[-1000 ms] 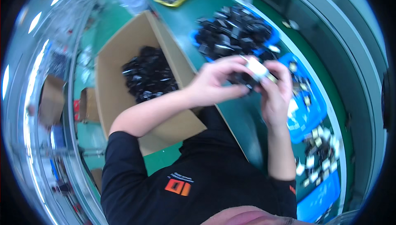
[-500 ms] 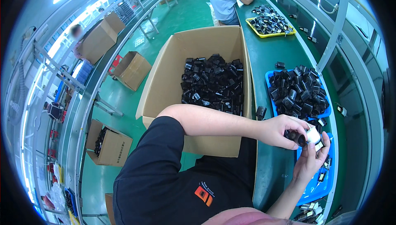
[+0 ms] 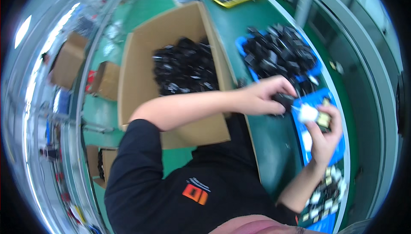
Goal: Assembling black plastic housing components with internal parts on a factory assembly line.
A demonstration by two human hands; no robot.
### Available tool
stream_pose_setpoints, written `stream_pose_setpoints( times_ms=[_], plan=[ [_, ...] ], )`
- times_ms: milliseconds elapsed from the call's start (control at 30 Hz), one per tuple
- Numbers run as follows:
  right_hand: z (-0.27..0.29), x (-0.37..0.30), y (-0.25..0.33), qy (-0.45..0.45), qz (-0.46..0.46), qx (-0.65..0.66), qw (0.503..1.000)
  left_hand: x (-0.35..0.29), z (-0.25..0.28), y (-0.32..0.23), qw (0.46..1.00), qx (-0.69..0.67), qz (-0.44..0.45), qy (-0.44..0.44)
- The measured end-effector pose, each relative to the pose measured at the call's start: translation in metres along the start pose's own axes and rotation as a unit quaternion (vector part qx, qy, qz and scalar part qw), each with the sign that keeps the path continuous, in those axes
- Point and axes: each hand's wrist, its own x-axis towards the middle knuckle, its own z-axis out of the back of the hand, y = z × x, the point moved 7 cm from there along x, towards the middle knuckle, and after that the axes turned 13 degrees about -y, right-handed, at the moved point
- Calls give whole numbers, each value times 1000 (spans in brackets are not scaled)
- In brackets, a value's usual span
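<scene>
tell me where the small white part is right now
In the head view, the small white part sits right of centre, pinched in the right hand, just right of the left hand.

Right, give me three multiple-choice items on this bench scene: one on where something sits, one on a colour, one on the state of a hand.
1. Where does the big cardboard box of black parts stand?
A. On the person's left, beside the green bench
B. On the blue tray
C. Behind the yellow tray

2. What colour is the tray under the heap of black parts on the bench?
A. Red
B. Blue
C. White

3. What is the left hand doing?
A. Lying flat on the bench
B. Gripping a small black part
C. Hanging empty over the box

Answers: 1 A, the box sits left of the bench edge. 2 B, a blue rim shows around the heap. 3 B, its fingers close round the black part, next to the right hand with a white piece.
</scene>
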Motion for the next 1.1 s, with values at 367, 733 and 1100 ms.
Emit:
stream_pose_setpoints(
  times_ms=[367,733,1100],
  plan=[
    [-14,-7,3,-2,-40,67,997,-3,-14,8,999,-45,29,6],
    [-20,-9,-19,-41,-79,130,988,-2,-6,6,997,-31,-14,-62],
    [-34,-8,-26,31,-105,146,983,-4,-8,3,995,79,-57,-23]
  ],
)
